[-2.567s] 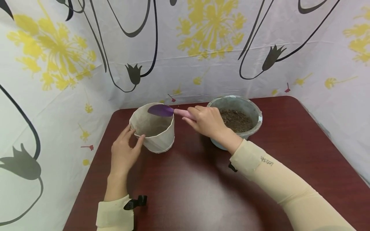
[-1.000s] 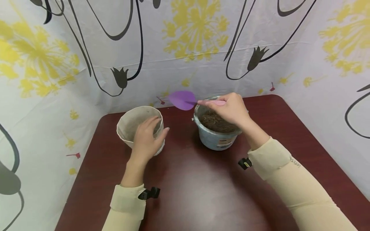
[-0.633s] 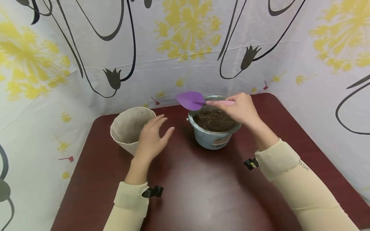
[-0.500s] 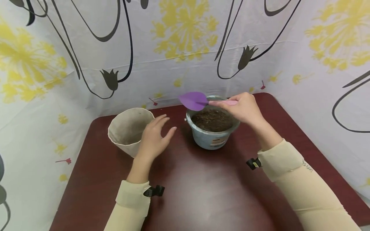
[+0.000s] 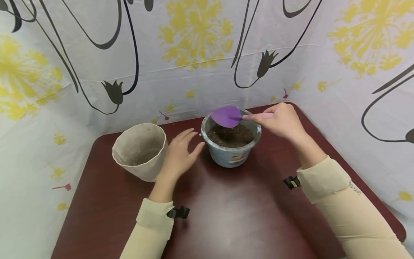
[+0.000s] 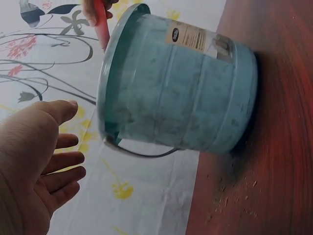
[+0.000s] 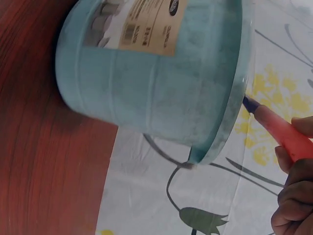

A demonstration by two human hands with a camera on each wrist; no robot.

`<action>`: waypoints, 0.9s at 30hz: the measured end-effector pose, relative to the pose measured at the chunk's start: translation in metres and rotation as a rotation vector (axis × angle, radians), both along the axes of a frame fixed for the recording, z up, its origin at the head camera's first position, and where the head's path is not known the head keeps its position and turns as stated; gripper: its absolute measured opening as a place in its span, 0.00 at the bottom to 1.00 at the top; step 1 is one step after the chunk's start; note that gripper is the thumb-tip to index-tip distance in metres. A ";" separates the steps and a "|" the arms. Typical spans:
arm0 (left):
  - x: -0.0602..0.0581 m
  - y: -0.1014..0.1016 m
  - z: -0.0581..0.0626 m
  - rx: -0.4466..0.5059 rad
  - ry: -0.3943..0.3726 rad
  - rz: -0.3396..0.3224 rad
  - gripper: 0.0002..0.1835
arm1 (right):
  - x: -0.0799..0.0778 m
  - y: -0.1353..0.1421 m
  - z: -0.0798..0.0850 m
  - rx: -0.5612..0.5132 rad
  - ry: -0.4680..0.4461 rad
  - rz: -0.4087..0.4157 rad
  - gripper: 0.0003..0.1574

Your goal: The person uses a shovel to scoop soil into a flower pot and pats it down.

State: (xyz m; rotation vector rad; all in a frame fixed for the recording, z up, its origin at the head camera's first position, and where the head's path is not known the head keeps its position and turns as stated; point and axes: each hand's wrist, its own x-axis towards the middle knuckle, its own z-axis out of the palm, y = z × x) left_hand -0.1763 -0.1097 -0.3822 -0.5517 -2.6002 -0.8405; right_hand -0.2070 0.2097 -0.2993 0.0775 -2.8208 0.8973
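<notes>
My right hand [image 5: 284,120] grips the pink handle of a purple garden trowel [image 5: 227,116], whose blade hangs over the blue bucket [image 5: 230,157]. Dark soil [image 5: 231,136] lies inside that bucket. In the right wrist view the trowel's handle [image 7: 281,129] slants up to the bucket's rim, and the blade is mostly hidden behind it. My left hand [image 5: 179,154] is in the air between the two containers, fingers spread and holding nothing. To its left a whitish plant pot [image 5: 139,147] stands upright, its inner walls bare.
Both containers stand on a dark red wooden table [image 5: 223,208]. A patterned cloth [image 5: 181,82] hangs behind the table and along its sides. Loose crumbs [image 6: 234,196] lie on the table beside the bucket, whose wire handle [image 6: 146,154] hangs down.
My left hand has let go of the white pot's rim and moved right. The right hand has carried the trowel from over the white pot to over the blue bucket. The head view has shifted.
</notes>
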 end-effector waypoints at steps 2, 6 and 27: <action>-0.001 0.003 -0.001 0.001 -0.012 -0.009 0.26 | 0.000 0.002 -0.001 0.055 0.020 0.012 0.33; -0.004 0.010 -0.005 0.000 -0.026 -0.030 0.27 | 0.001 0.002 0.000 0.227 0.101 0.063 0.25; -0.006 0.021 -0.010 0.005 -0.092 -0.039 0.30 | 0.006 -0.014 -0.004 0.662 0.509 0.312 0.36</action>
